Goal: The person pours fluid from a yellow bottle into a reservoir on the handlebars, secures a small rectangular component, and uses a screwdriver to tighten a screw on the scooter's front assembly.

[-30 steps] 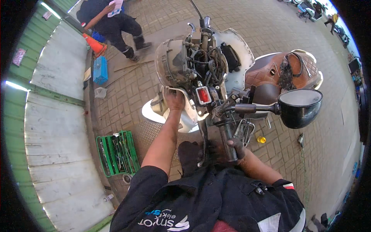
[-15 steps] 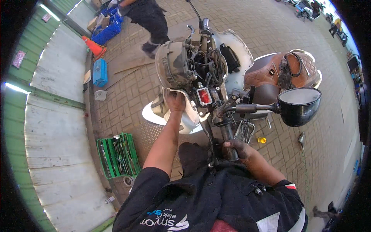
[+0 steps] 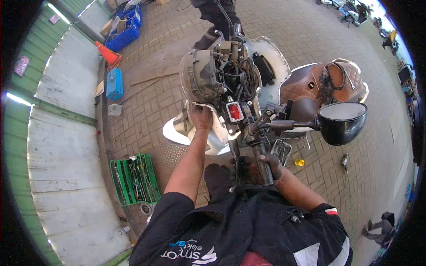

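Note:
In front of me stands a scooter with its front cover off, its wiring (image 3: 239, 73) and large round headlight housing (image 3: 199, 73) bare. My left hand (image 3: 201, 117) reaches in beside the white front panel (image 3: 218, 135), below the housing; its fingers are hidden. My right hand (image 3: 274, 168) is closed around the black handlebar grip (image 3: 263, 162), thumb on top, fingers stretched across to the brake lever (image 3: 237, 170). Near the bar sits the brake fluid reservoir (image 3: 234, 111), open, with red inside. A round black mirror (image 3: 342, 124) sticks out to the right.
Left on the paving lies a green toolbox (image 3: 136, 179) full of tools. Farther off are a blue box (image 3: 114, 84), an orange cone (image 3: 108, 55) and a blue crate (image 3: 126, 29). The brown seat (image 3: 350, 80) carries loose parts. A yellow cap (image 3: 300, 162) lies on the ground. Another person (image 3: 217, 17) stands beyond.
The brake lever has swung away from the grip, my right fingers stretching out with it. My left hand stays put. The person beyond the scooter has moved to the right.

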Demonstrator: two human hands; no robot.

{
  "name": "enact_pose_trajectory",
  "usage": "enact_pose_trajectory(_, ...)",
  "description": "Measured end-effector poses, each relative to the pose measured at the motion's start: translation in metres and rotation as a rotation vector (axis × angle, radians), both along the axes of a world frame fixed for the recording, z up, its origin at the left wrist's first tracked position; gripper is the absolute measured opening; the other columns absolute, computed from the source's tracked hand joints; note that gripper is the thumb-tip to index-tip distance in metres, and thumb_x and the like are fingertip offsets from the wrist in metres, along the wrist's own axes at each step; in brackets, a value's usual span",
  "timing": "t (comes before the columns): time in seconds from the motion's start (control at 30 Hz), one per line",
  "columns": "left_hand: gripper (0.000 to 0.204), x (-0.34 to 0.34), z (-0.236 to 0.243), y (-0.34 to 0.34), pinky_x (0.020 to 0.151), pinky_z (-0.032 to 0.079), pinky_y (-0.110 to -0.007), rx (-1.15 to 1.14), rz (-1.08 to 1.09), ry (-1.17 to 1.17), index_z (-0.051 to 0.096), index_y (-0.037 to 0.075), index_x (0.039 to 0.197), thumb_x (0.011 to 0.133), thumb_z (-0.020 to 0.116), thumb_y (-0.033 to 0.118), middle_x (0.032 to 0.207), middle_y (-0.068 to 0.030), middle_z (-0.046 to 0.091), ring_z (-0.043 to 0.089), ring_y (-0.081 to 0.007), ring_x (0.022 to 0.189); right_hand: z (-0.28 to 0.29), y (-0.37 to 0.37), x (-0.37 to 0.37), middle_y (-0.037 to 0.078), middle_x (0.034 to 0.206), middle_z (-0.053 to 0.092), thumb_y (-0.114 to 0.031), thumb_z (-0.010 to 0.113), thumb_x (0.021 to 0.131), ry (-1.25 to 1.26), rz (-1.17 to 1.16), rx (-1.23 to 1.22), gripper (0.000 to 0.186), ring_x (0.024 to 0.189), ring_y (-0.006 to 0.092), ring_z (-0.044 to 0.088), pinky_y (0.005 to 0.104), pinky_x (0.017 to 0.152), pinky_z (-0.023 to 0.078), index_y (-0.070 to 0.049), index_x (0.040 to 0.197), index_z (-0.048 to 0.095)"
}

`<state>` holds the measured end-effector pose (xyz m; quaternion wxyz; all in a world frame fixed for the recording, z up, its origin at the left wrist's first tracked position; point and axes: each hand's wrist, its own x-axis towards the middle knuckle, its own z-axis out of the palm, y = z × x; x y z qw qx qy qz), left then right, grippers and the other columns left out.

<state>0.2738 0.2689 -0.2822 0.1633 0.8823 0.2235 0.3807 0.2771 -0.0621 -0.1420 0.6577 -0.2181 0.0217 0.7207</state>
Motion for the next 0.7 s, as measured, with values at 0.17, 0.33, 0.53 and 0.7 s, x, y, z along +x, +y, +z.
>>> enact_pose_trajectory(0.17,0.021,0.006,0.007,-0.006,0.092,0.043,-0.048,0.153,-0.005,0.006,0.062,0.007,0.106,0.089,0.058,0.018,0.107,-0.0207,0.064,0.057,-0.0412,0.099,0.031,0.001,0.001,0.023,0.128,0.06,-0.041,0.067,0.081,0.006,-0.029,-0.026,0.073,0.114,0.0353,0.062,0.0496,0.104,0.047,0.002,0.137,0.048)
enact_pose_trajectory(0.33,0.03,0.003,0.026,-0.012,0.096,0.041,-0.047,-0.092,-0.02,0.077,0.059,0.003,0.115,0.094,0.05,0.023,0.118,-0.022,0.061,0.054,-0.0409,0.11,0.044,-0.001,0.001,0.019,0.116,0.066,-0.045,0.068,0.08,-0.18,-0.035,-0.181,0.078,0.106,0.0309,0.065,0.0442,0.096,0.05,0.005,0.136,0.049)
enact_pose_trajectory(0.53,0.034,0.0,0.021,-0.009,0.1,0.039,-0.048,-0.364,-0.074,-0.023,0.057,0.001,0.121,0.098,0.043,0.02,0.127,-0.0225,0.058,0.051,-0.0397,0.118,0.043,-0.002,0.004,0.019,0.111,0.067,-0.036,0.065,0.088,-0.303,-0.023,-0.247,0.058,0.1,0.0326,0.067,0.0458,0.091,0.054,0.002,0.13,0.054)
enact_pose_trajectory(0.7,0.03,0.008,0.039,-0.024,0.087,0.047,-0.041,-0.59,-0.074,-0.265,0.064,0.001,0.099,0.093,0.058,0.029,0.103,-0.0147,0.066,0.062,-0.0321,0.094,-0.039,-0.016,-0.003,0.015,0.099,0.068,-0.044,0.068,0.085,0.033,-0.116,-0.178,0.059,0.087,0.0302,0.068,0.0433,0.08,0.056,0.0,0.123,0.057)
